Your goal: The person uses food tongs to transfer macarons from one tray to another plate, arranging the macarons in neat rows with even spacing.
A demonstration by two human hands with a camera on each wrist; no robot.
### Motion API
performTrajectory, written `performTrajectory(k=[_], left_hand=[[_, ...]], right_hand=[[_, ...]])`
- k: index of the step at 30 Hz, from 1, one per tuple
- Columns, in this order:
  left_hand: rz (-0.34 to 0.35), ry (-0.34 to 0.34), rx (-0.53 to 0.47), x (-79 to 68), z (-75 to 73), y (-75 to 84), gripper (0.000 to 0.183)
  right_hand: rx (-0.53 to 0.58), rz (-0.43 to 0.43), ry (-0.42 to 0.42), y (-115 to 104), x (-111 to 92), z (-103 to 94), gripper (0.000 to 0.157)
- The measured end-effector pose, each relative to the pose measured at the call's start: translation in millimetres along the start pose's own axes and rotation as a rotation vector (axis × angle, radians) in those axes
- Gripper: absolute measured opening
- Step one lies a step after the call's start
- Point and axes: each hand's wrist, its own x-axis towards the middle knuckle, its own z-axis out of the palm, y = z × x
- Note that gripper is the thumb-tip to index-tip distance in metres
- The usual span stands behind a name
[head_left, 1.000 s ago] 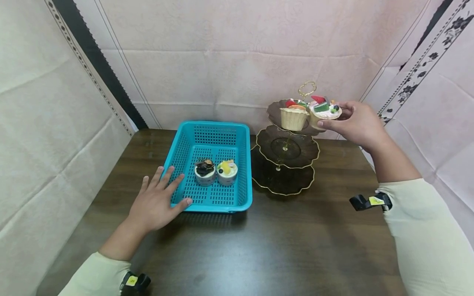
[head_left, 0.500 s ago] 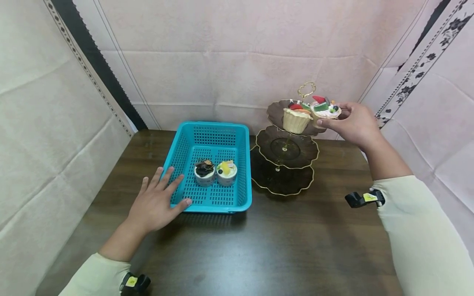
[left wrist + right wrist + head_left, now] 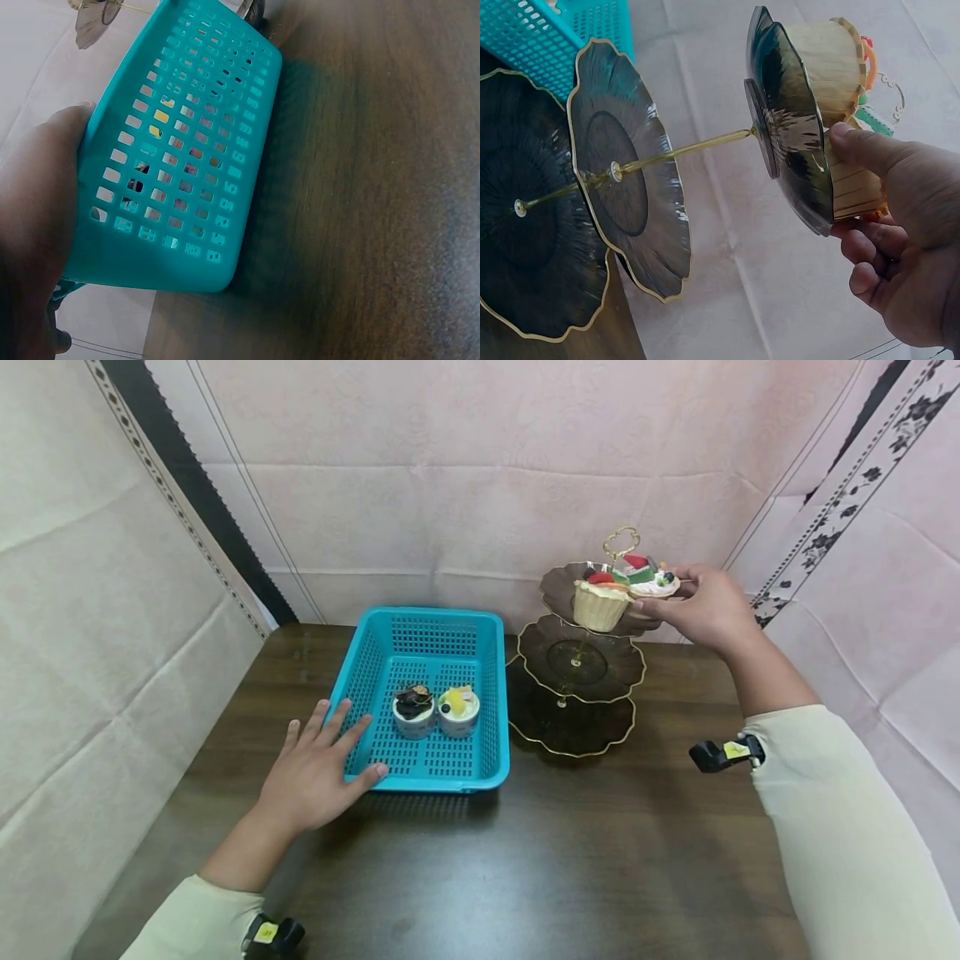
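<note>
My right hand [image 3: 708, 608] pinches a cupcake [image 3: 654, 578] with white cream and green, red and blue toppings, at the right side of the top tier of a three-tier stand [image 3: 579, 652]. Beside it on that tier is another cupcake [image 3: 600, 605] in a pale pleated cup, touching or nearly touching it. In the right wrist view, thumb and fingers grip the cupcake's cup [image 3: 855, 187] over the dark plate. My left hand [image 3: 315, 777] lies with spread, straight fingers on the near left rim of a blue basket [image 3: 495, 760]. The left wrist view shows the hand against the basket wall [image 3: 172, 165].
In the basket sit a chocolate-topped cupcake [image 3: 414, 712] and a yellow-topped cupcake [image 3: 458, 710] side by side. The stand's middle tier [image 3: 622, 668] and bottom tier [image 3: 570, 735] are just right of the basket. A pale cloth wall [image 3: 465, 527] closes off the back of the table.
My right hand and its cupcake have shifted slightly left, closer to the other cupcake. That other cupcake moved slightly right and nearer at first. The left hand stays in place.
</note>
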Motion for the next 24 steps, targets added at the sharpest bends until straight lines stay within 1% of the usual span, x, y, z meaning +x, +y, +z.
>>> performTrajectory(k=[7, 11, 17, 24], left_hand=[[-0.001, -0.006, -0.002, 0.4, 0.2, -0.2, 0.088], [-0.002, -0.008, -0.001, 0.2, 0.5, -0.3, 0.09], [-0.005, -0.011, 0.001, 0.3, -0.3, -0.1, 0.093], [-0.001, -0.009, -0.001, 1.2, 0.2, -0.9, 0.093]], right_hand=[[-0.03, -0.051, 0.0, 0.3, -0.3, 2.5, 0.084], [-0.028, -0.057, 0.003, 0.5, 1.1, 4.9, 0.082], [-0.032, -0.05, 0.008, 1.3, 1.6, 6.3, 0.087], [0.012, -0.02, -0.019, 2.0, -2.5, 4.0, 0.104]])
